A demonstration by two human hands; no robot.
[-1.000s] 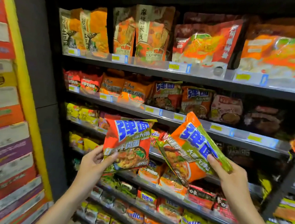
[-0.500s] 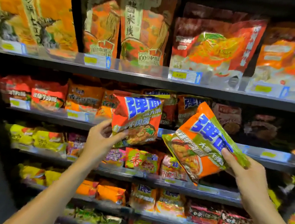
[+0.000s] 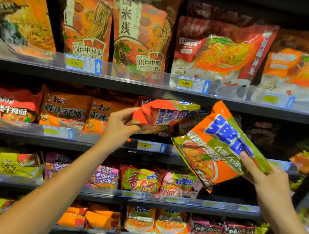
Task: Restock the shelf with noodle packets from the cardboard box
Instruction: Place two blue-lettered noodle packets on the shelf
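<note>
- Packets: one red packet (image 3: 166, 116) is pinched at its left corner by the left hand (image 3: 118, 125), tipped flat and nosing into the second shelf (image 3: 58, 136) slot under the upper shelf edge; the green packet (image 3: 221, 150) is held tilted by the right hand (image 3: 267, 181), thumb on its face, in front of the shelf.
- Corner pinch is slight; the red packet may droop, catch on the clear lip, or crumple against packets behind.
- Green packet overlaps the red one's right end, so they may snag.
- Pushing hard could shove stocked packets askew or crush noodles.
</note>
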